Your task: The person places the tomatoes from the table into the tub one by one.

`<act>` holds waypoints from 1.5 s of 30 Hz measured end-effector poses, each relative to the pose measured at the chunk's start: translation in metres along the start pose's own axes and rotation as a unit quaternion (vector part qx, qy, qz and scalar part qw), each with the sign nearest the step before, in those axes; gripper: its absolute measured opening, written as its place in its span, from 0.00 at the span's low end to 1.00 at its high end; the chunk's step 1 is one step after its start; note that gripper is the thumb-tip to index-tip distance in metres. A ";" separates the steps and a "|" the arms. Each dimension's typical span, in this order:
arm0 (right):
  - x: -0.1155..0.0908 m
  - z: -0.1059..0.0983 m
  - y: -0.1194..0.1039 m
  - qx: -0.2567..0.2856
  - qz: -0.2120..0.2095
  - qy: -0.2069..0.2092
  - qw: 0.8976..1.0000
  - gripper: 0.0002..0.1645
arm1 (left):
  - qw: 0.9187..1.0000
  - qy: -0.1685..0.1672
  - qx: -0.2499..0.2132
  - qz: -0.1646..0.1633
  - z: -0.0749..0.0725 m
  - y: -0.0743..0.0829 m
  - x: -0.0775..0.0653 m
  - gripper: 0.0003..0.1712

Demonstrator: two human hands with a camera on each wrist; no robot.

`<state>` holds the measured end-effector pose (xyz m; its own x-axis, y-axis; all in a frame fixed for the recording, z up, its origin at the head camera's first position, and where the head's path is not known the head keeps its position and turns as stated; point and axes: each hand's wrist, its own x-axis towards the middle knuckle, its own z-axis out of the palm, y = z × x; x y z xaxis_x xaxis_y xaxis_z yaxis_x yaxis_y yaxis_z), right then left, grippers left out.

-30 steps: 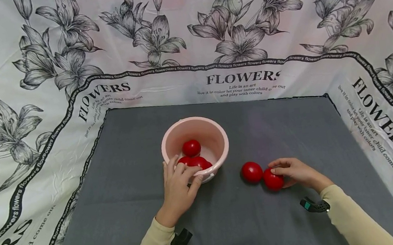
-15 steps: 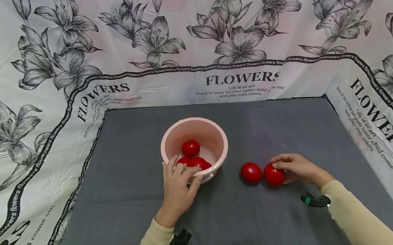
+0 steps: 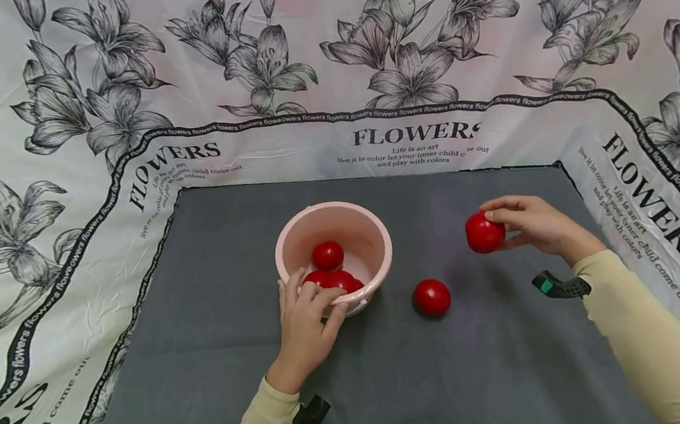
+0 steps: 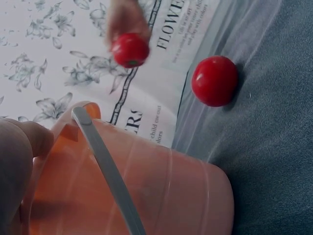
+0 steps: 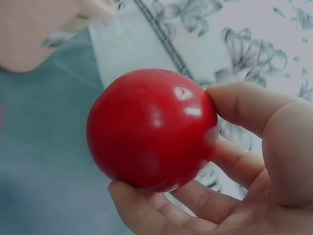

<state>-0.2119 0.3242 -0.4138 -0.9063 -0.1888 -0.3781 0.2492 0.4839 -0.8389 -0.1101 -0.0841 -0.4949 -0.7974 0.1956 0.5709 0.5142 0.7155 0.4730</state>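
My right hand (image 3: 537,224) holds a shiny red tomato (image 3: 484,232) above the grey table, right of the bucket. In the right wrist view, thumb and fingers pinch this tomato (image 5: 151,129) from opposite sides. A second tomato (image 3: 431,297) rests on the table between the bucket and my right arm. Several tomatoes (image 3: 328,256) lie inside the pink bucket (image 3: 364,237), partly covered by my left fingers. My left hand (image 3: 308,327) grips the bucket's near rim, fingers over the edge and thumb outside. The left wrist view shows the bucket's grey handle (image 4: 110,171) hanging along its side.
A dark grey cloth (image 3: 220,267) covers the tabletop. White floral fabric (image 3: 308,152) surrounds it at the back and both sides. Each wrist wears a black strap (image 3: 311,412).
My right hand has lifted the tomato off the table, away from the other one, moving it up and slightly right. My left hand and the bucket have stayed in place.
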 end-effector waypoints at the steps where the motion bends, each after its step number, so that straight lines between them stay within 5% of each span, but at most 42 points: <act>1: 0.001 -0.001 -0.010 -0.003 -0.002 0.001 1.000 0.37 | 1.000 0.001 0.000 -0.001 0.000 0.000 0.000 0.13; 9: 0.015 0.010 -0.081 0.005 -0.039 -0.029 0.999 0.32 | 1.000 0.004 -0.001 -0.003 -0.001 -0.001 0.001 0.13; 19: 0.041 0.071 -0.132 -0.013 -0.066 -0.079 0.995 0.27 | 1.000 0.005 0.004 -0.003 0.001 -0.004 0.000 0.13; 31: 0.063 0.134 -0.149 -0.061 -0.094 -0.141 0.984 0.26 | 1.000 0.000 0.010 -0.005 0.003 -0.006 -0.002 0.12; 45: 0.083 0.192 -0.139 -0.077 -0.095 -0.134 0.983 0.23 | 1.000 0.001 0.010 0.002 0.003 -0.005 -0.001 0.12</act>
<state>-0.2565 0.0774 -0.4033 -0.8037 -0.4964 -0.3280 0.0112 0.5386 -0.8425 -0.1127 -0.0859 -0.5004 -0.7950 0.1964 0.5739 0.5105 0.7277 0.4582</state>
